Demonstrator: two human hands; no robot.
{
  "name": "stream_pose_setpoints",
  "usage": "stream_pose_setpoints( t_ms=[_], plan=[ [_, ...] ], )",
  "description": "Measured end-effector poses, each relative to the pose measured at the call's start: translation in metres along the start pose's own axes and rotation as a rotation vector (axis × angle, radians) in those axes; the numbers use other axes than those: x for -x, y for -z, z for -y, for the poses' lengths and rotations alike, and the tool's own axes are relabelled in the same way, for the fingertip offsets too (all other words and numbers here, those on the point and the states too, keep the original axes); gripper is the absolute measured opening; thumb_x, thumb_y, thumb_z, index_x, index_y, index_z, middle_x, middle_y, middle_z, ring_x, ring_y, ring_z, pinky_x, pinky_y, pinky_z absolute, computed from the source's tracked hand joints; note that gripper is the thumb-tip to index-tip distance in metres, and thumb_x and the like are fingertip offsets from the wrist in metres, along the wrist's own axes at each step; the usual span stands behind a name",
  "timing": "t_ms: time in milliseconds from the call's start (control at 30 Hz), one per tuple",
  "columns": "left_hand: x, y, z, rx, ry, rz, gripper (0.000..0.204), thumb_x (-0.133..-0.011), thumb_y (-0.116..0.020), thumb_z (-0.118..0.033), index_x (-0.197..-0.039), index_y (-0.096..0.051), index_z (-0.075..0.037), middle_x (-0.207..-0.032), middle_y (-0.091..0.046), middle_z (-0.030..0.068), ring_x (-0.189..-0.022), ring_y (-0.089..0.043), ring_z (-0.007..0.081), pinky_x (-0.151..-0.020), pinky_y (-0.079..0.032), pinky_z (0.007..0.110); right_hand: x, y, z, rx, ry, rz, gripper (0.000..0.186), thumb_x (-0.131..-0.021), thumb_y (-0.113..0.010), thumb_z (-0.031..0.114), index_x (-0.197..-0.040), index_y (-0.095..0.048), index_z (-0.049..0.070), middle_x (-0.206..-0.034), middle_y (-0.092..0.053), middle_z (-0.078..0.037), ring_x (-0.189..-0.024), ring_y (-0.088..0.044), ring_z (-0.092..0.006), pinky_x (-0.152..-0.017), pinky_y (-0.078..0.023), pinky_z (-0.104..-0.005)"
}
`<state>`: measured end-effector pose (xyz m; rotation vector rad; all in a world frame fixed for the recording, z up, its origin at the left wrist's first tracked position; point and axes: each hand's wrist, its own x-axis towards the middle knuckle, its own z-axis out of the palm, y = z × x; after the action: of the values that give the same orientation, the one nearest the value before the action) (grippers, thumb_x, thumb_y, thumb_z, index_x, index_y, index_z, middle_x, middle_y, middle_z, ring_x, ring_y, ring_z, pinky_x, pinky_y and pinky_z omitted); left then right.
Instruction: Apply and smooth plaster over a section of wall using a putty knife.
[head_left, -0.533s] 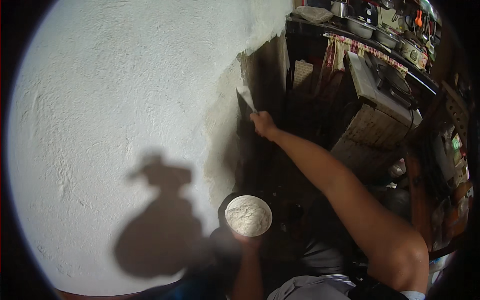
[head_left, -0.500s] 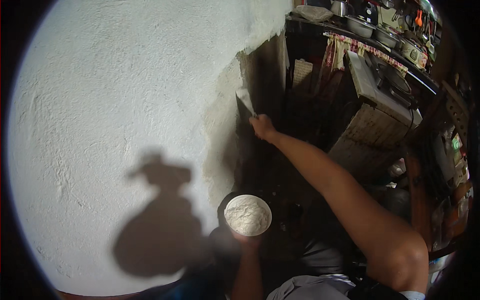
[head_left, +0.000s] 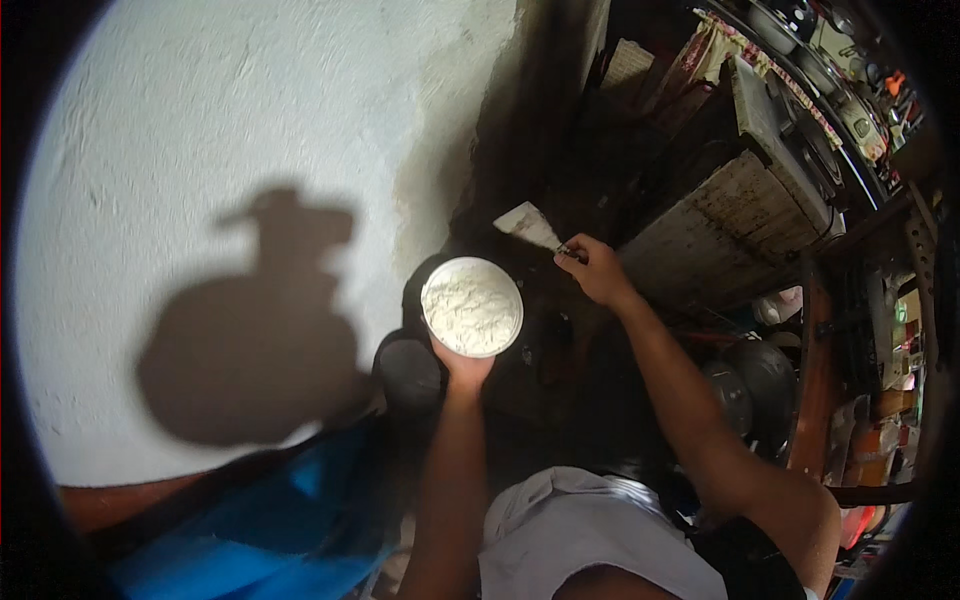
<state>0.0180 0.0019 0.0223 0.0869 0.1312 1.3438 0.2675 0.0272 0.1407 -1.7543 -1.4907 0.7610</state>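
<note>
My left hand (head_left: 463, 364) is closed around the underside of a round white tub (head_left: 427, 318), its fingers mostly hidden beneath. Creamy white putty (head_left: 472, 306) fills the tub, its surface lumpy. To the right, my right hand (head_left: 597, 271) grips the handle of a putty knife (head_left: 529, 226), whose wide blade is smeared with white and points toward the wall. The blade hangs in the air, apart from both tub and wall. Beside the tub rises a rough white wall (head_left: 250, 120), with a greyer, damp-looking strip (head_left: 437, 170) along its right edge.
A dirty, pale counter block (head_left: 715, 215) stands at the right, with pots and utensils on a shelf (head_left: 800, 60) behind. Dark pans (head_left: 755, 385) lie near a wooden post (head_left: 812, 370). Blue material (head_left: 270, 510) spreads at the lower left.
My right hand has drawn the putty knife off the wall's edge, down toward the tub. The view has tilted lower, and the tub appears higher and a little further left.
</note>
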Motion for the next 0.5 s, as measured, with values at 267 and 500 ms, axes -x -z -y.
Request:
stream_pose_setpoints(
  t_ms=[267,500],
  plan=[
    [-0.001,-0.012,-0.009,-0.113,-0.054,-0.074,0.074,-0.108,-0.028,-0.062,-0.159,-0.039,-0.009,-0.16,-0.047,0.013,-0.145,-0.047,0.0357,-0.121,-0.037,0.052,0.09,-0.032,0.077,0.2,0.162,-0.052,0.033,-0.091,-0.076,0.02,-0.118,-0.073,0.0,-0.109,-0.074,-0.024,-0.103,-0.071,-0.0419,-0.089,-0.056,-0.0455],
    [-0.002,-0.014,-0.015,-0.129,-0.039,-0.024,0.079,-0.106,-0.029,-0.068,-0.162,-0.036,-0.013,-0.163,-0.043,0.0112,-0.148,-0.042,0.0347,-0.123,-0.034,0.053,0.101,-0.047,0.1,0.191,0.255,-0.097,0.032,-0.092,-0.076,0.014,-0.12,-0.073,-0.001,-0.097,-0.072,-0.022,-0.083,-0.071,-0.0396,-0.077,-0.055,-0.0448]
  ],
)
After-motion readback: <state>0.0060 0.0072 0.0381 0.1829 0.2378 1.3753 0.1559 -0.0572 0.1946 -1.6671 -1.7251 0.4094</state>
